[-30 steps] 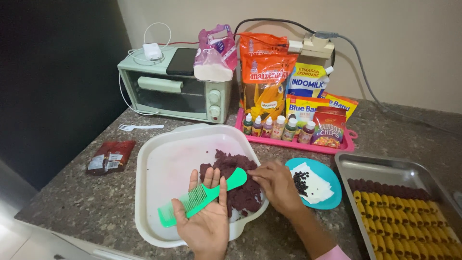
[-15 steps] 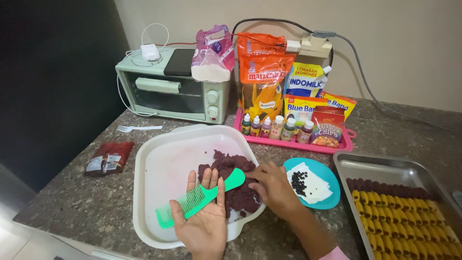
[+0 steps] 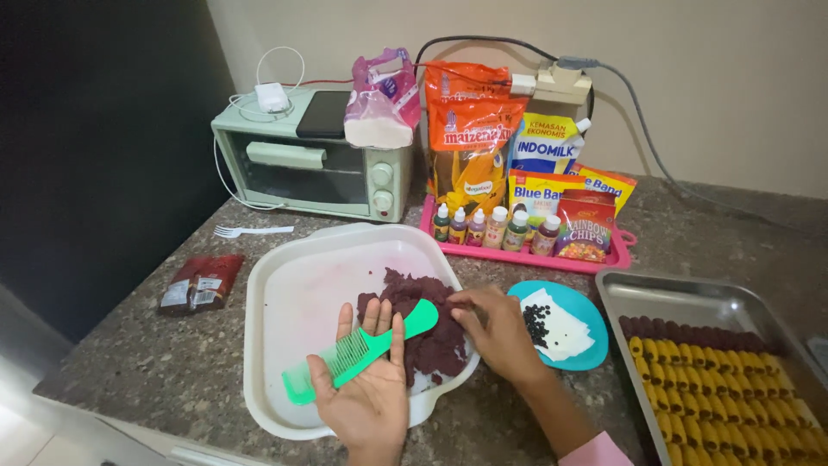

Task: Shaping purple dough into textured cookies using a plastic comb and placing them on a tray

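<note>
A white tray (image 3: 285, 345) lies under both hands, holding a mound of dark purple dough (image 3: 427, 324). Beyond the hands stands a mint-green toaster oven (image 3: 310, 168); off to the right hand's side sits a metal pan (image 3: 690, 298) of rolled pieces. The left hand (image 3: 366, 393) lies palm up, fingers spread, a green comb (image 3: 358, 349) resting across it. The right hand (image 3: 496, 328) presses into the dough, fingers curled on it, just beside a small blue plate (image 3: 582, 306).
</note>
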